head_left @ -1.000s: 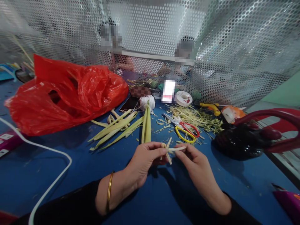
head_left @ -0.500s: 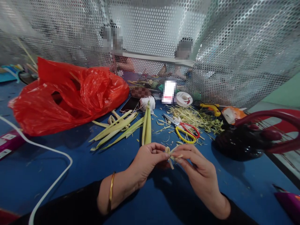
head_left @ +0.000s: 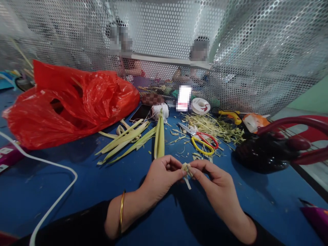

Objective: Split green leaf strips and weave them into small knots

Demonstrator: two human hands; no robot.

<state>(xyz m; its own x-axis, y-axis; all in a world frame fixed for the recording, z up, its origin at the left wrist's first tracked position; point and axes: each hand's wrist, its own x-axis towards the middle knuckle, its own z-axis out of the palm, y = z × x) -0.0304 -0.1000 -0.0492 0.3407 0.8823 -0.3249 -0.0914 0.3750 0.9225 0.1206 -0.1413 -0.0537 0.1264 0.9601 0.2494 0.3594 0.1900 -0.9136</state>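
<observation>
Between both hands is a small pale knot of folded leaf strip, with one end hanging down. My left hand, a gold bangle at its wrist, pinches the knot from the left with thumb and forefinger. From the right, my right hand grips it with thumb and fingertips. Just beyond the left hand lies a long green leaf bundle, tied at its far end near a spool of white thread. More pale green leaves lie to its left. Red and yellow-handled scissors rest past the right hand.
A large red plastic bag covers the left side, with a white cable in front. A black pot-like object with a dark red handle stands at right. Leaf scraps lie behind the scissors. Beyond the perforated screen sit two people.
My right fingers have closed in on the strip, which looks more tightly folded now. The left hand stays pinched at about the same spot.
</observation>
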